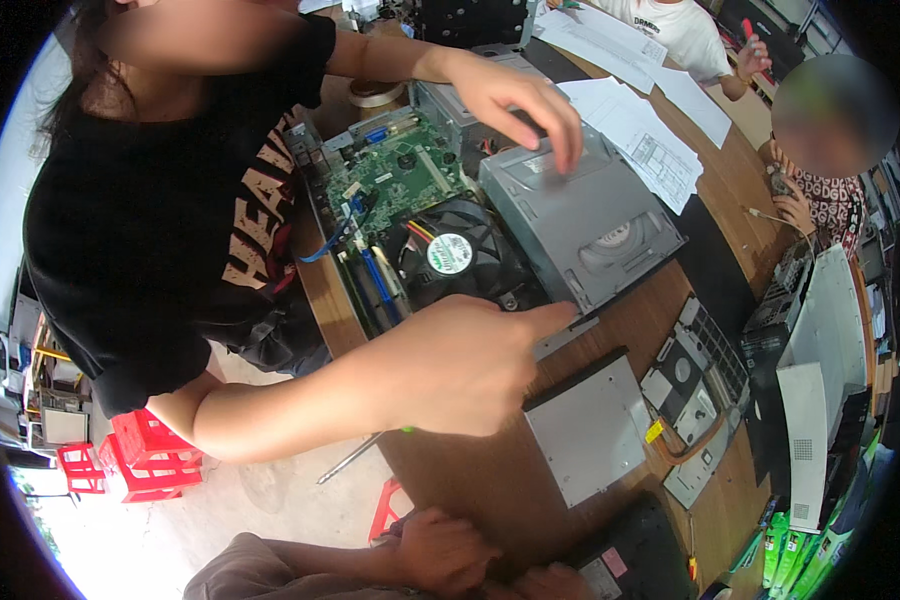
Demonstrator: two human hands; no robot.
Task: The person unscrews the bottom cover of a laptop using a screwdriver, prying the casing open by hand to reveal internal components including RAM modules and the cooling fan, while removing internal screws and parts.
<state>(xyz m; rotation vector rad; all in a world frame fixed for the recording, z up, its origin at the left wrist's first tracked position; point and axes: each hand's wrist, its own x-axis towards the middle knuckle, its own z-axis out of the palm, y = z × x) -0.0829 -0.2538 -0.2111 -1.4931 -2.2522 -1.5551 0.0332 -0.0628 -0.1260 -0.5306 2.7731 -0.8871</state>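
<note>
At the lower edge, my left hand (445,552) rests by the table edge with its fingers curled in; what they hold, if anything, is hidden. My right hand (538,582) is mostly cut off by the frame, so its fingers cannot be read. Beside it lies a flat black device (625,560) with pale labels. A co-worker in a black T-shirt reaches over an opened desktop computer, with one hand above its grey drive bay (600,220) and the other at the bay's near corner. Its green circuit board (395,170) and black fan (460,250) are exposed.
A silver metal plate (590,430) and a drive tray with cables (680,375) lie on the wooden table. A screwdriver (350,458) sticks out below the co-worker's forearm. Papers (635,135) lie farther back, near two more people. Red stools (140,455) stand at left.
</note>
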